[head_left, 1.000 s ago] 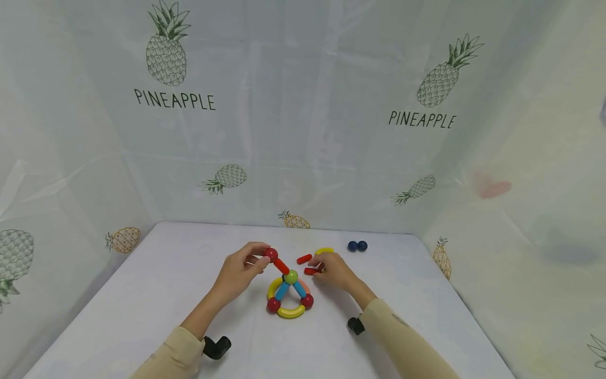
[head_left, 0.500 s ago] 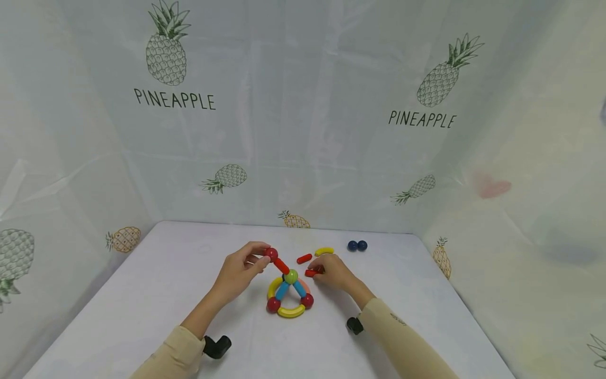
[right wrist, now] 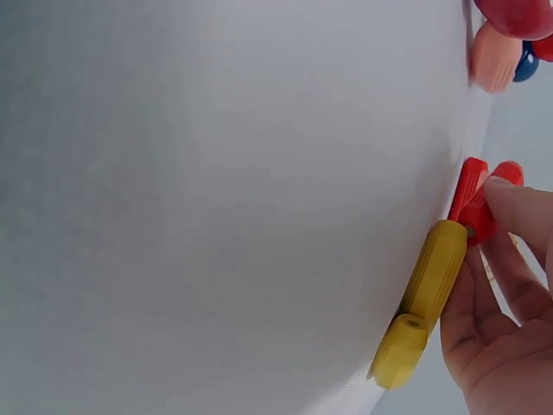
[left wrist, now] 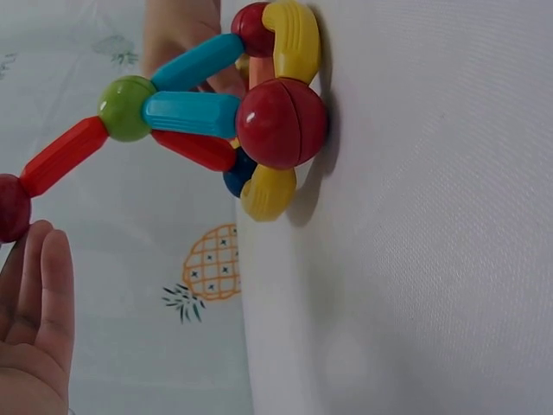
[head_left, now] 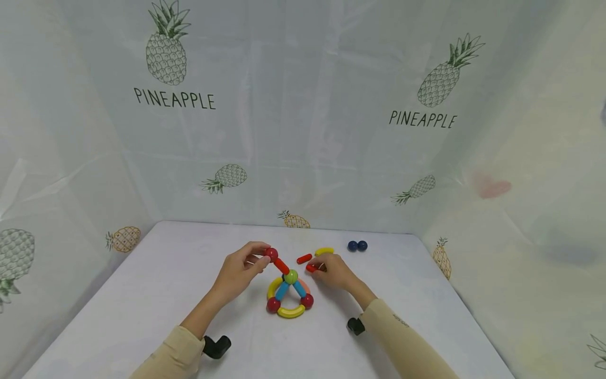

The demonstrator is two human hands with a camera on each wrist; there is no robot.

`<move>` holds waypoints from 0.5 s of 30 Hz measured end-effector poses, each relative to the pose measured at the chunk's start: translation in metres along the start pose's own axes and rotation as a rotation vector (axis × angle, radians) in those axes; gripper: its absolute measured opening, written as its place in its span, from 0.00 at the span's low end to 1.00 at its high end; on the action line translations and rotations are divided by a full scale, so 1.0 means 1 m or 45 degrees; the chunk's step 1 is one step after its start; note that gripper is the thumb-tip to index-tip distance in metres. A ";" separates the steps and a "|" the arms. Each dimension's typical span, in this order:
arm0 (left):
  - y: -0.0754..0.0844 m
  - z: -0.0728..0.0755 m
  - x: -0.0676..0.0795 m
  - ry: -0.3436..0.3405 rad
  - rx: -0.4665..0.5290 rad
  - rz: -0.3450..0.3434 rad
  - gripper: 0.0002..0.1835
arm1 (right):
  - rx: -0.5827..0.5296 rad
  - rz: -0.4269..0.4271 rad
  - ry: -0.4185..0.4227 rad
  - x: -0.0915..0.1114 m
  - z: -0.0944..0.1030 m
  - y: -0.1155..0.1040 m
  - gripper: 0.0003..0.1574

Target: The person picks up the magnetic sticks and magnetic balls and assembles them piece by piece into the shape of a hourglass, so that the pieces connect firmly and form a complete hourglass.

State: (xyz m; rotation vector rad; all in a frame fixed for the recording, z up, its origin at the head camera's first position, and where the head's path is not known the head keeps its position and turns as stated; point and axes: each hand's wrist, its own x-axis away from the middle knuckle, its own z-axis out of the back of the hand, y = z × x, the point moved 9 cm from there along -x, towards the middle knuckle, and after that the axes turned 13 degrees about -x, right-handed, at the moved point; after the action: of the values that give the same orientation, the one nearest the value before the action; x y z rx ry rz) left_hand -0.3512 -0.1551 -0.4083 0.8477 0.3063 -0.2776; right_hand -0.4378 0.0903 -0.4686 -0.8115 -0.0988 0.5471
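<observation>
My left hand pinches a red ball at the raised end of a magnetic stick-and-ball frame. From that ball a red stick slopes down to a green ball at the top. Two blue sticks lead from the green ball to red balls at the base, joined by a curved yellow stick. To the frame's right, my right hand holds a short red stick between thumb and fingers. In the left wrist view another red stick runs to a dark blue ball.
Behind the right hand lie a loose red stick and yellow pieces. Two dark blue balls sit together toward the back right of the white table. A pineapple-print curtain hangs behind.
The red stick in my right hand has risen slightly and tilted, with less of it showing past the fingers. The left hand and the frame stay in place.
</observation>
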 end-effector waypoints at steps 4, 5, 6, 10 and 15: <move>0.000 -0.001 -0.001 -0.003 0.000 0.001 0.20 | -0.028 0.011 0.013 -0.001 0.001 0.000 0.16; 0.000 -0.001 -0.001 -0.004 0.001 0.003 0.20 | -0.032 0.015 0.015 -0.001 0.002 0.000 0.16; 0.000 -0.001 -0.001 -0.007 0.002 0.004 0.20 | -0.036 0.020 0.015 0.000 0.002 -0.001 0.16; 0.000 -0.001 -0.001 -0.009 0.008 0.011 0.19 | -0.052 0.078 0.048 0.000 0.005 -0.006 0.16; 0.000 -0.001 -0.001 -0.015 0.009 0.013 0.19 | -0.136 0.165 0.110 0.005 0.012 -0.020 0.17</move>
State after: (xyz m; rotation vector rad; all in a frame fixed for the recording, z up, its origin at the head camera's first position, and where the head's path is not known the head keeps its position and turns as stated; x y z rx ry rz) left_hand -0.3521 -0.1541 -0.4082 0.8545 0.2901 -0.2744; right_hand -0.4289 0.0895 -0.4469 -0.9495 0.0043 0.6322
